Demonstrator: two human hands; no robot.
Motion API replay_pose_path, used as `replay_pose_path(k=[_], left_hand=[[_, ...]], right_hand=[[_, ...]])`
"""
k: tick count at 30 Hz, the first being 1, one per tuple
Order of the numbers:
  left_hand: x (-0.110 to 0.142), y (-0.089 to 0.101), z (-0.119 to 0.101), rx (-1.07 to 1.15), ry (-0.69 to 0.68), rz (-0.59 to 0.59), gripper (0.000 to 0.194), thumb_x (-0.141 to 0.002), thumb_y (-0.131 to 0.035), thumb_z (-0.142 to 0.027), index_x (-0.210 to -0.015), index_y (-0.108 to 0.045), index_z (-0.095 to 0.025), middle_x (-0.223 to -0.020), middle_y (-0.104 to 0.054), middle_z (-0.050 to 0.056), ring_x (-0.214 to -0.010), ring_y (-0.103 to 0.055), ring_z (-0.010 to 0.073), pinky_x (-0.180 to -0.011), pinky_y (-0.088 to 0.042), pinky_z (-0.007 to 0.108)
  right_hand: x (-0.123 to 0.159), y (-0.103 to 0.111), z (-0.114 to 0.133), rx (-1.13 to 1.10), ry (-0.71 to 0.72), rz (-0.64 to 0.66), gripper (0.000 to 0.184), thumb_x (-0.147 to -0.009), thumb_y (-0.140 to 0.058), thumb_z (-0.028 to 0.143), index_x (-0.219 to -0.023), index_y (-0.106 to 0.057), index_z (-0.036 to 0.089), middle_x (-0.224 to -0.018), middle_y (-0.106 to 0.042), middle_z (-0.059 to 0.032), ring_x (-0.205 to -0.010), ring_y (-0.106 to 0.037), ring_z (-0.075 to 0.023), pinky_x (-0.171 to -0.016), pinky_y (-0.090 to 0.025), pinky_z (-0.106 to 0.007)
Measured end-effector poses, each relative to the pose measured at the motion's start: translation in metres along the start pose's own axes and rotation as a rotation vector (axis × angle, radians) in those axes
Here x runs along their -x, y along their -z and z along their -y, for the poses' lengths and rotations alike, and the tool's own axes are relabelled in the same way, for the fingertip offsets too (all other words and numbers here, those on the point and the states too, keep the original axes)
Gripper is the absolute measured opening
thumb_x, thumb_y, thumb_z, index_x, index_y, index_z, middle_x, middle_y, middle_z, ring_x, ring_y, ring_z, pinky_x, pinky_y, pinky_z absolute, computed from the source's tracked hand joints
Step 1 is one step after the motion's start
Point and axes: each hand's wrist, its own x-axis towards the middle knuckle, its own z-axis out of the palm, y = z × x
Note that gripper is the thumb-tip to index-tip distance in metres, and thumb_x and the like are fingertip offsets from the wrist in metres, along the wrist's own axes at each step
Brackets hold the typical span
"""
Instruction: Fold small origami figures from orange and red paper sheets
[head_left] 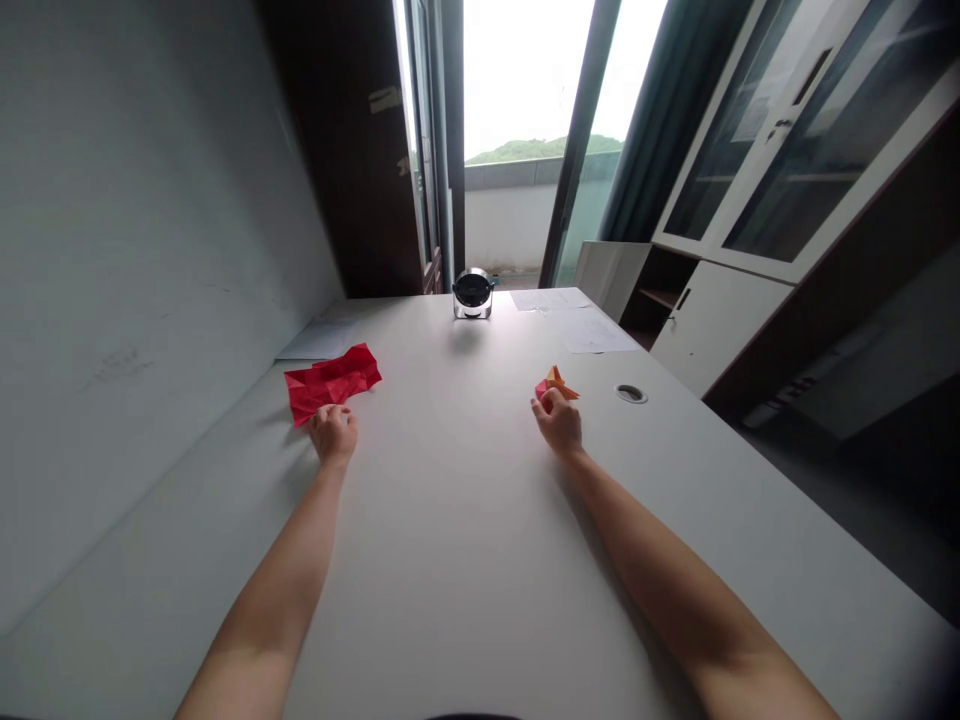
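a: what's the left hand (334,434) doing?
b: it pinches the near edge of a creased red sheet (334,380), over the left side of the white table (457,520).
a: and the right hand (559,420)?
b: its fingers are closed on a small pink piece (541,389), over the right side of the table.
a: anything touching that?
b: an orange folded piece (559,381) with pointed tips shows just beyond the fingers. i can't tell whether the hand grips it too.
a: what else is near?
b: a round cable hole (631,394) in the tabletop, to the right of the orange piece.
a: and farther off?
b: a round dark device on a stand (473,290) by the far edge, with white papers (596,330) to its right.
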Motion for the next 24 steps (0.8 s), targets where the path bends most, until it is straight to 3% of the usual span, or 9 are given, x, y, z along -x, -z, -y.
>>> replay_pose_path(k=[5,9,14,19,24], left_hand=[[0.004,-0.001,-0.014,-0.021,-0.092,-0.037,0.02,-0.086,-0.05,-0.027,-0.097,-0.066,-0.021,-0.125,-0.053,0.011,-0.12,-0.045,0.0299,-0.106,-0.032,0.042],[-0.002,-0.004,-0.014,-0.044,-0.04,-0.011,0.02,-0.084,-0.052,-0.026,-0.097,-0.066,-0.02,-0.129,-0.052,0.013,-0.122,-0.044,0.0326,-0.104,-0.034,0.046],[-0.015,-0.001,0.007,-0.076,-0.057,0.034,0.039,-0.078,-0.055,-0.021,-0.117,-0.059,-0.018,-0.131,-0.052,0.016,-0.124,-0.045,0.0343,-0.105,-0.034,0.049],[-0.025,0.002,0.027,-0.091,-0.003,0.08,0.059,-0.079,-0.054,-0.024,-0.136,-0.046,-0.013,-0.13,-0.054,0.022,-0.125,-0.048,0.0361,-0.1,-0.039,0.048],[-0.025,0.001,0.031,-0.171,0.066,0.12,0.06,-0.081,-0.054,-0.028,-0.139,-0.044,-0.014,-0.125,-0.059,0.023,-0.115,-0.055,0.0367,-0.092,-0.043,0.047]], right_hand=[[0.021,-0.014,0.025,-0.149,0.148,0.16,0.025,-0.086,-0.052,0.04,-0.07,-0.046,0.022,-0.061,-0.052,0.0014,-0.055,-0.045,-0.0141,-0.058,-0.033,-0.026],[0.037,-0.027,0.045,-0.143,0.289,0.363,0.025,-0.085,-0.052,0.038,-0.068,-0.048,0.022,-0.059,-0.051,0.002,-0.053,-0.041,-0.013,-0.056,-0.03,-0.025],[0.044,-0.034,0.054,-0.134,0.371,0.397,0.024,-0.085,-0.051,0.038,-0.067,-0.052,0.022,-0.064,-0.057,0.0,-0.055,-0.043,-0.014,-0.056,-0.03,-0.025],[0.04,-0.038,0.052,-0.223,0.283,0.383,0.03,-0.086,-0.049,0.044,-0.065,-0.052,0.022,-0.057,-0.051,0.0011,-0.054,-0.04,-0.0141,-0.055,-0.031,-0.026],[0.039,-0.036,0.052,-0.271,0.251,0.39,0.032,-0.085,-0.049,0.045,-0.065,-0.052,0.021,-0.056,-0.047,0.0028,-0.053,-0.039,-0.0127,-0.055,-0.031,-0.025]])
